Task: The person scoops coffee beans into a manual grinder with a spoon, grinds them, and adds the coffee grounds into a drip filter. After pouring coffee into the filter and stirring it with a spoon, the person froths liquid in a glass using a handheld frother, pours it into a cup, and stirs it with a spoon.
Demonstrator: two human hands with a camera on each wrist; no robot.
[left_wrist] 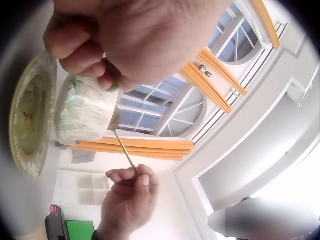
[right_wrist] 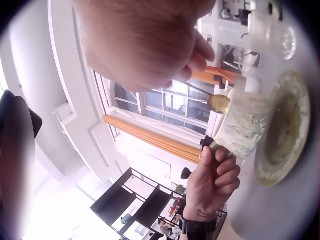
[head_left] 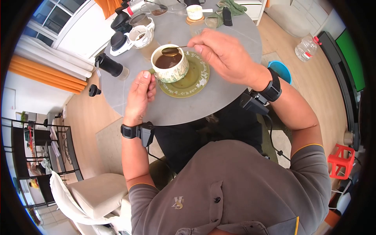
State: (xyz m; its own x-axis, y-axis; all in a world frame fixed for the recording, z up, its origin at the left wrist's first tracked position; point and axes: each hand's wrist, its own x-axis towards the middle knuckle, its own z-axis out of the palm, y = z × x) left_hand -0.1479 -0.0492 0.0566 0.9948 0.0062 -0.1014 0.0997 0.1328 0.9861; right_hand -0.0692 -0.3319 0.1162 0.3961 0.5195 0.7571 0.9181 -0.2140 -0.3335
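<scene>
In the head view my left hand [head_left: 140, 92] grips the green handle of a patterned cup [head_left: 172, 74] of brown drink, tilted slightly. My right hand [head_left: 227, 56] pinches the thin handle of a gold spoon [head_left: 170, 51], its bowl at the cup's rim above the drink. A green saucer [head_left: 199, 74] with white lettering lies below. Both wrist views show a gap between cup [left_wrist: 82, 112] and saucer [right_wrist: 267, 162]. Brown liquid shows in the spoon's bowl [right_wrist: 218, 103] in the right wrist view.
On the round grey table [head_left: 223, 98] stand a black-topped bottle [head_left: 109, 65], a white cup [head_left: 140, 37] and several containers at the far left. A small white cup [head_left: 194, 12] on a coaster and a green cloth [head_left: 234, 8] are at the back.
</scene>
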